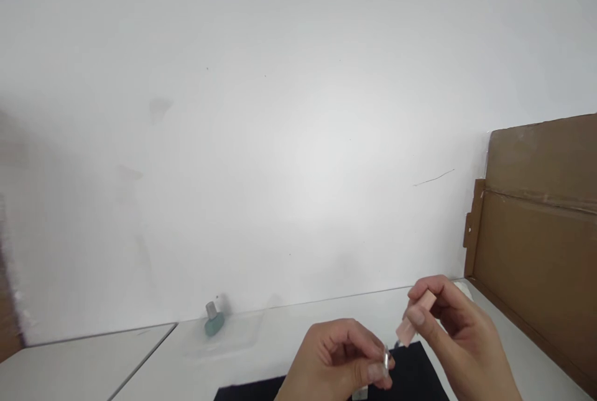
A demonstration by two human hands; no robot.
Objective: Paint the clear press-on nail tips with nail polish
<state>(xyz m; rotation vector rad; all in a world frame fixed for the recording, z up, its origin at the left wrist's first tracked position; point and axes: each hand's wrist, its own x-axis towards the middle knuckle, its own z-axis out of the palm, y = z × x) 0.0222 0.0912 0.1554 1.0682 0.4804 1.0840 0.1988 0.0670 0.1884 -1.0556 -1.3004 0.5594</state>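
A white wall [289, 140] fills most of the frame, brightest near the centre and marked by a few faint grey smudges at left and a thin dark line [433, 178] at right. Along the bottom runs a white counter [303, 329], crossed by a dark seam [142, 362] at lower left. A brown cardboard panel [536, 221], creased across its width, stands along the right side. On the counter at lower left, a teal bottle [214, 322] with a grey cap [211, 309] stands by the wall, beside or on a flat, clear plastic piece [245, 332]; which of the two I cannot tell. A black mat [413, 370] lies at the bottom edge, partly hidden by the hands.

The pink stick [415, 319] is at lower right, above the far edge of the mat. It is pale, matt and straight-sided, tilted with its upper end to the right, and a thin dark tip [397, 344] shows at its lower end. The right hand [459, 339] has it pinched between thumb and fingers. Just left of it, the left hand [340, 357], fingers curled, pinches a small silvery piece [386, 360], bright along its edge; its full shape is hidden by the fingertips. The dark tip points towards this piece; whether they touch is unclear.
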